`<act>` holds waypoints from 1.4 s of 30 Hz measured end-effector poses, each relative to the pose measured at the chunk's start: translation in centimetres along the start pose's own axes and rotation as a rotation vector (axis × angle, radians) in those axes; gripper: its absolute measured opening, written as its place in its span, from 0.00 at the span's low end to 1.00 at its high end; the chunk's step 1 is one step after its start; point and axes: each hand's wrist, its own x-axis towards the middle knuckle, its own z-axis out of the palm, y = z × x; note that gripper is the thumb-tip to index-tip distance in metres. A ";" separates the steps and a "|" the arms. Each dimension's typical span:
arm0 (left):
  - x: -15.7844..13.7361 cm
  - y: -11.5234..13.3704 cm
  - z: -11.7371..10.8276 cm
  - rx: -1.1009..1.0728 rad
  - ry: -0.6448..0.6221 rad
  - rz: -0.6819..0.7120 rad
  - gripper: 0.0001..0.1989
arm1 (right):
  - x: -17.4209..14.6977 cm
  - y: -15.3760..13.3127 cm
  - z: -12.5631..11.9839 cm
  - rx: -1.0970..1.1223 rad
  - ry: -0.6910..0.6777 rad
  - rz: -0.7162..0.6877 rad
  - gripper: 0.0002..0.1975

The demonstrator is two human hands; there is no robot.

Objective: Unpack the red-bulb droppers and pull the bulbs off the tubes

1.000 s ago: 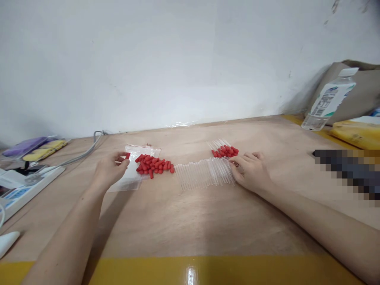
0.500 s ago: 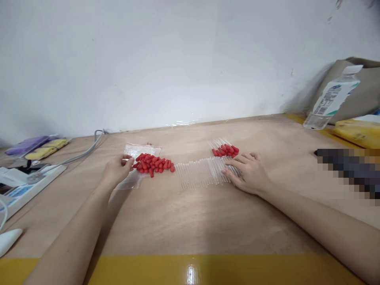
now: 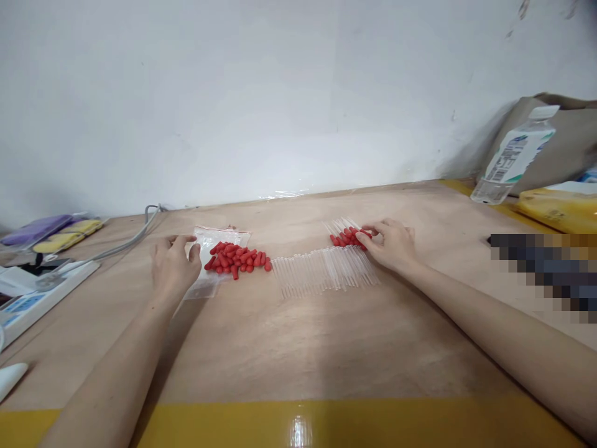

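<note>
My left hand (image 3: 173, 264) hovers by a clear zip bag (image 3: 204, 287), thumb and fingers apart with nothing between them. On and beside the bag lies a pile of loose red rubber bulbs (image 3: 236, 256). To its right, clear glass tubes (image 3: 321, 269) lie side by side in a row. Behind the row's right end is a group of droppers (image 3: 344, 236), glass tubes with red bulbs on, tips pointing to the wall. My right hand (image 3: 389, 242) closes thumb and fingertips on the bulb end of the rightmost droppers; its fingers partly cover them.
A plastic bottle (image 3: 515, 155) stands at the back right before a grey-brown bag (image 3: 566, 140), with a yellow packet (image 3: 559, 208) beside it. A pixelated dark object (image 3: 545, 274) lies at the right. At left are a power strip (image 3: 51, 295), a grey cable (image 3: 133, 239) and purple and yellow packets (image 3: 40, 230).
My right hand has moved from the glass tubes back to the red-bulbed droppers. My left hand has drawn left, away from the bulb pile, and its fingers have spread. The view has shifted slightly.
</note>
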 end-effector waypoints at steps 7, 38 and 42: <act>-3.2 5.2 1.5 -0.154 0.229 0.454 0.09 | 0.7 0.2 0.9 -0.003 -0.021 -0.047 0.14; -8.6 12.2 2.5 -0.322 0.045 1.107 0.05 | -5.1 -6.0 -1.0 0.240 -0.157 -0.626 0.16; -8.8 12.5 2.2 -0.313 0.066 1.163 0.05 | -5.5 -6.8 -0.3 0.138 -0.052 -0.749 0.10</act>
